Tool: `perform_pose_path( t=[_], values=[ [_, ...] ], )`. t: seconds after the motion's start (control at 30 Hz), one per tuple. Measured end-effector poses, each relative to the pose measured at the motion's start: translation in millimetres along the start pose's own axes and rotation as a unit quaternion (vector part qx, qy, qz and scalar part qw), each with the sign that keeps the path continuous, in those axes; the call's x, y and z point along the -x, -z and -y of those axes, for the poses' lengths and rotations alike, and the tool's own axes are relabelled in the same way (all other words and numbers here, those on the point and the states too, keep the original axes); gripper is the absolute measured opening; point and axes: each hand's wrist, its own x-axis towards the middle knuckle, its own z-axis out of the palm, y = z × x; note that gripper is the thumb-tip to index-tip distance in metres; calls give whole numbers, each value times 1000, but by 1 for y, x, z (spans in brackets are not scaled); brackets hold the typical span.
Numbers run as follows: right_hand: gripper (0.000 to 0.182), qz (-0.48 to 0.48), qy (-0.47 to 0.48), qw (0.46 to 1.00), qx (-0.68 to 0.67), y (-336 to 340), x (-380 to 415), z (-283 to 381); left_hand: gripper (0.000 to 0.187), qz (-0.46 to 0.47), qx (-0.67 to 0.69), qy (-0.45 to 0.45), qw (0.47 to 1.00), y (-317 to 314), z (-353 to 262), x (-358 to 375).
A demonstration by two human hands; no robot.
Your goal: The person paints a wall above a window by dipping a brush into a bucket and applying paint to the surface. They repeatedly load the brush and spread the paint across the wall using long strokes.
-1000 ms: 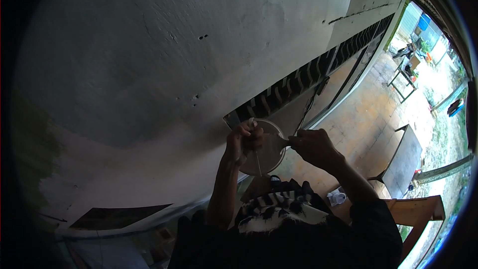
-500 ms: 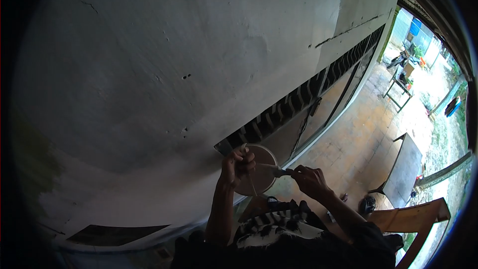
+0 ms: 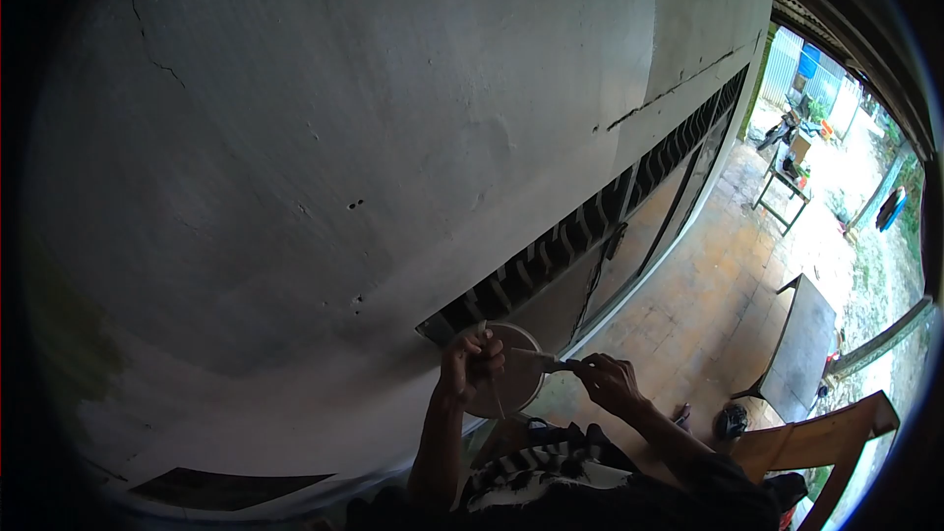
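Observation:
A round bucket [image 3: 532,398], pale at the rim and dull brown inside, is in front of my body, close to the wall. My left hand [image 3: 470,362] is closed at its left side, and a thin pale strip like a bucket handle runs down from the fist; a light tip shows above the fingers. My right hand [image 3: 608,381] grips the dark handle of what looks like a paintbrush [image 3: 547,364]. Its head points left over the bucket's opening, toward my left hand.
A grey wall [image 3: 295,138] with cracks and small holes fills the left. Below it runs a dark patterned vent strip [image 3: 560,236]. A wooden chair [image 3: 806,438] stands close at right, a low table [image 3: 798,349] beyond it on the tiled floor [image 3: 688,300]. A black bundle [image 3: 731,422] lies near the chair.
The view has tilted slightly, so wall and floor sit a little lower and further left. My left hand and the bucket appear lower; the brush stays over the bucket.

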Motion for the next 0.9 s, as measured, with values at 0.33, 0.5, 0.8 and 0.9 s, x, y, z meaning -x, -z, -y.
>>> perform_pose_path(
  t=[0.33,0.5,0.8,0.9],
  values=[
    [20,78,-169,971,-148,-11,7,-18,23,-32,-11,-13,999,-5,0,-1],
    [23,36,-171,968,-179,-5,-8,-32,22,3,19,-9,1000,-10,-5,-2],
    [37,-247,-112,951,-147,195,-180,-90,30,-41,-28,-12,999,-11,-8,-2],
    [37,-322,-37,942,-89,278,-256,-118,32,-61,-32,-2,998,-9,-6,-3]
  ],
)
